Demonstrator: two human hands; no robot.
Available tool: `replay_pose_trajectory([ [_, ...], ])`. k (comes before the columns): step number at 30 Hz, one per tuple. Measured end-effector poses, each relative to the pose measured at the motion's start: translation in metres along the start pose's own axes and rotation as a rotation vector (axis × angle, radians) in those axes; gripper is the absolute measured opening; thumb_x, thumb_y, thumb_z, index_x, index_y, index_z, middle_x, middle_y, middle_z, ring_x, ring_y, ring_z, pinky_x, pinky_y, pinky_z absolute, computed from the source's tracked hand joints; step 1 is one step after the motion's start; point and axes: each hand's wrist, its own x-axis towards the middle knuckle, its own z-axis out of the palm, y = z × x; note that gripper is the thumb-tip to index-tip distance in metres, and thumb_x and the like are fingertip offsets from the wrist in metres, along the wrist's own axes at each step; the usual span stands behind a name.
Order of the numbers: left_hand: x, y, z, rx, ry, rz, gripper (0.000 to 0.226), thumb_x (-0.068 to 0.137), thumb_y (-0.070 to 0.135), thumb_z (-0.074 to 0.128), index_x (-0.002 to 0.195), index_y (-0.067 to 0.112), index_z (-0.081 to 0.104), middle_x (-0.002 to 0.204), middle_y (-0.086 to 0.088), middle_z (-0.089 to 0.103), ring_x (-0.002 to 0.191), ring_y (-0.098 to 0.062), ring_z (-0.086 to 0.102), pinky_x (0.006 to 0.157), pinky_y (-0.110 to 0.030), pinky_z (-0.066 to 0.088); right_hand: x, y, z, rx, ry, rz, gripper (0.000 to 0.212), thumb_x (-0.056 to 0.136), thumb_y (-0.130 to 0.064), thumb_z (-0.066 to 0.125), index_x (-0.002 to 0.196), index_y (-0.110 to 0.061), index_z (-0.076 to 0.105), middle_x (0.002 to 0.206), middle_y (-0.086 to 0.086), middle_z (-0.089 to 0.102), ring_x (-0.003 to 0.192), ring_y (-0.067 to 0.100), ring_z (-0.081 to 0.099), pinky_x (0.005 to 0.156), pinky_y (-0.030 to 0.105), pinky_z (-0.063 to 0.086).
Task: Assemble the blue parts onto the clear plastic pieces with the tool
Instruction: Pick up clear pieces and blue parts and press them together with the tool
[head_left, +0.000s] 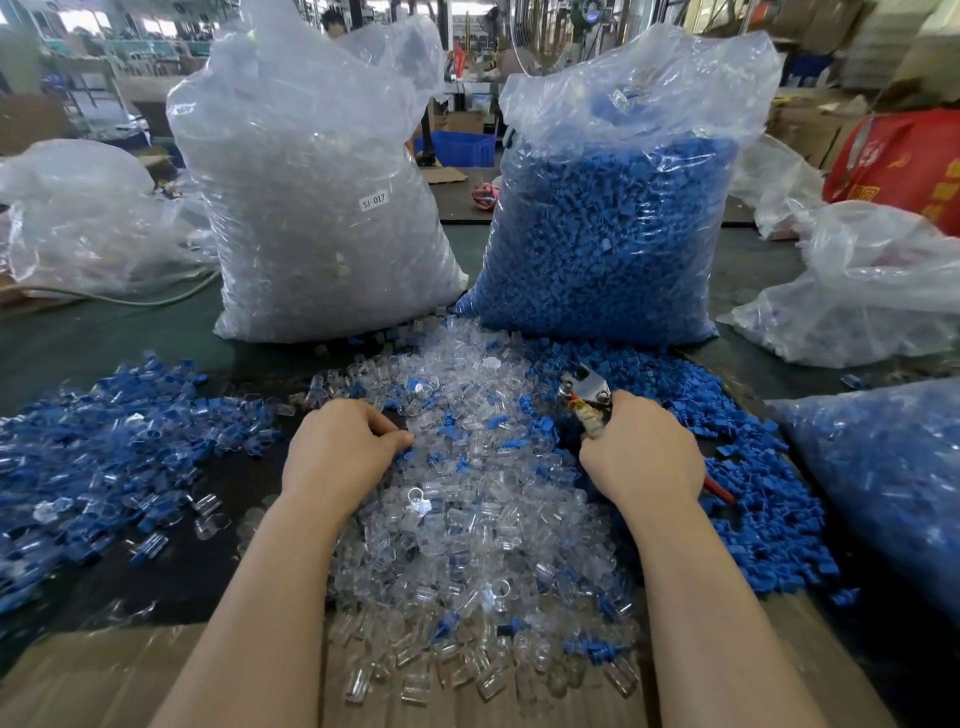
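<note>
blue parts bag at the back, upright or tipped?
Upright. The blue parts bag stands on the table with its open, crumpled top uppermost, filled most of the way.

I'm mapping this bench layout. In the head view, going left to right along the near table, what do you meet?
Mixed pile of blue-and-clear assembled pieces → left hand → loose heap of clear plastic pieces → right hand gripping the metal pliers tool → heap of small blue plastic parts.

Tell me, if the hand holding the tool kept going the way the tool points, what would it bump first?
Probably the loose blue parts just beyond the tool held by the right hand, then the bag of blue parts. Depth is hard to judge.
</note>
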Motion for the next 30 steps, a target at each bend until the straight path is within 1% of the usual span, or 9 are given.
replay_pose_trajectory([
  [2, 0.0, 0.001, 0.001, -0.007, -0.013, 0.003, 0.019, 0.084, 0.041, 0.074, 0.07, 0.028, 0.069, 0.073, 0.011, 0.066, 0.071, -0.006, 0.058, 0.053, -0.023, 0.039, -0.001, -0.001, 0.001, -0.007, -0.018, -0.005, 0.02, 0.087, -0.031, 0.062, 0.092, -0.02, 0.046, 0.091, 0.002, 0.049, 0.075, 0.026, 0.047, 0.062, 0.032, 0.037],
  [5, -0.001, 0.002, 0.003, -0.015, -0.015, 0.028, 0.019, 0.087, 0.037, 0.072, 0.072, 0.028, 0.065, 0.074, 0.011, 0.064, 0.071, -0.006, 0.057, 0.056, -0.025, 0.04, 0.001, 0.0, 0.002, 0.01, -0.009, -0.004, 0.018, 0.087, -0.031, 0.062, 0.091, -0.019, 0.048, 0.092, 0.003, 0.053, 0.075, 0.027, 0.049, 0.062, 0.032, 0.038],
  [10, -0.005, 0.006, -0.002, -0.179, 0.12, 0.053, 0.018, 0.089, 0.032, 0.069, 0.073, 0.025, 0.063, 0.071, 0.008, 0.063, 0.068, -0.009, 0.058, 0.054, -0.026, 0.037, 0.008, 0.006, -0.003, 0.215, -0.052, 0.028, 0.017, 0.084, -0.03, 0.062, 0.074, -0.02, 0.053, 0.071, 0.002, 0.059, 0.064, 0.022, 0.054, 0.052, 0.029, 0.034],
  [14, -0.007, 0.01, -0.006, -0.369, 0.157, 0.016, 0.016, 0.085, 0.032, 0.073, 0.074, 0.022, 0.069, 0.073, 0.004, 0.068, 0.072, -0.015, 0.063, 0.065, -0.032, 0.051, 0.009, 0.006, -0.007, 0.346, -0.167, -0.028, 0.021, 0.081, -0.03, 0.065, 0.066, -0.018, 0.057, 0.06, 0.001, 0.058, 0.06, 0.022, 0.056, 0.049, 0.029, 0.034],
  [16, -0.007, 0.013, -0.006, -0.439, 0.133, 0.002, 0.015, 0.084, 0.031, 0.074, 0.074, 0.021, 0.07, 0.073, 0.004, 0.069, 0.072, -0.014, 0.064, 0.063, -0.031, 0.051, 0.009, 0.005, -0.006, 0.299, -0.22, -0.063, 0.02, 0.081, -0.031, 0.065, 0.068, -0.019, 0.057, 0.062, 0.001, 0.059, 0.061, 0.022, 0.056, 0.05, 0.029, 0.035],
  [18, -0.007, 0.015, -0.006, -0.513, 0.079, -0.017, 0.015, 0.083, 0.03, 0.076, 0.074, 0.02, 0.07, 0.071, 0.004, 0.069, 0.068, -0.013, 0.061, 0.057, -0.027, 0.046, 0.008, 0.005, -0.004, 0.206, -0.237, -0.096, 0.019, 0.082, -0.033, 0.065, 0.071, -0.02, 0.057, 0.065, 0.0, 0.06, 0.063, 0.02, 0.056, 0.049, 0.028, 0.034],
  [21, -0.007, 0.018, -0.005, -0.589, 0.039, -0.028, 0.016, 0.082, 0.029, 0.077, 0.072, 0.017, 0.069, 0.063, 0.004, 0.069, 0.063, -0.011, 0.06, 0.057, -0.026, 0.046, 0.008, 0.005, -0.003, 0.125, -0.237, -0.153, 0.022, 0.081, -0.035, 0.065, 0.069, -0.02, 0.053, 0.066, -0.001, 0.057, 0.063, 0.018, 0.054, 0.05, 0.028, 0.033],
  [24, -0.008, 0.022, -0.004, -0.567, 0.034, 0.003, 0.018, 0.082, 0.031, 0.077, 0.073, 0.018, 0.069, 0.072, 0.001, 0.071, 0.068, -0.015, 0.062, 0.064, -0.031, 0.051, 0.007, 0.004, -0.002, 0.112, -0.254, -0.205, 0.026, 0.081, -0.037, 0.066, 0.068, -0.02, 0.051, 0.065, -0.001, 0.055, 0.061, 0.017, 0.052, 0.049, 0.028, 0.03],
  [30, -0.013, 0.029, -0.001, -0.541, 0.0, 0.049, 0.017, 0.082, 0.029, 0.076, 0.075, 0.016, 0.069, 0.072, -0.002, 0.069, 0.062, -0.013, 0.055, 0.062, -0.028, 0.05, 0.005, -0.003, 0.0, 0.069, -0.237, -0.198, 0.022, 0.082, -0.035, 0.062, 0.071, -0.021, 0.048, 0.069, -0.002, 0.054, 0.068, 0.023, 0.054, 0.055, 0.03, 0.035],
])
